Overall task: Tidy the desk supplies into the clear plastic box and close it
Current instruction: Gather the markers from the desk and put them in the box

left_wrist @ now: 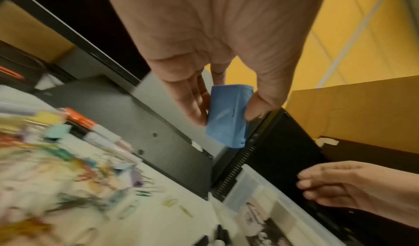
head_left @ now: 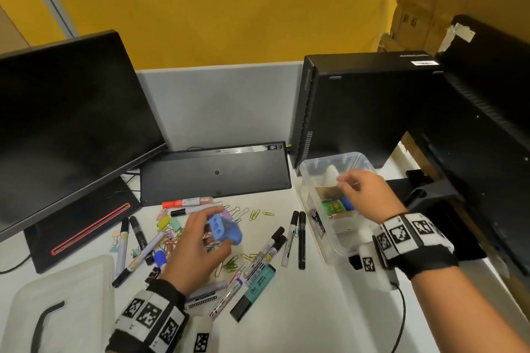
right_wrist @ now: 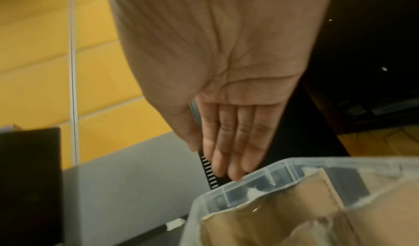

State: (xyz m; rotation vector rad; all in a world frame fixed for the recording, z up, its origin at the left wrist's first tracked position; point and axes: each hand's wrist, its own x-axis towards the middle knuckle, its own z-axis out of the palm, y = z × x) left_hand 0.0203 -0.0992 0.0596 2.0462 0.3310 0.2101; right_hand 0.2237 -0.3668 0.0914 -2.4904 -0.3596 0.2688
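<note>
Left hand (head_left: pixel 198 241) pinches a blue sharpener (head_left: pixel 225 229) between thumb and fingers, above the clips, well left of the box (head_left: pixel 335 241). Right hand (head_left: pixel 362 195) hangs relaxed, empty, over the box. Sharpener's long axis runs away from the palm, holes facing up. Advise carrying it rightward, lowering before release.

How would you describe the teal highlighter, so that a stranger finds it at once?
Start at the clear box on the desk's right, then go left and nearer, to the near edge of the pen pile. There lies the highlighter, short and thick, teal with a black cap; the markers beside it are thin and white or black.
</note>
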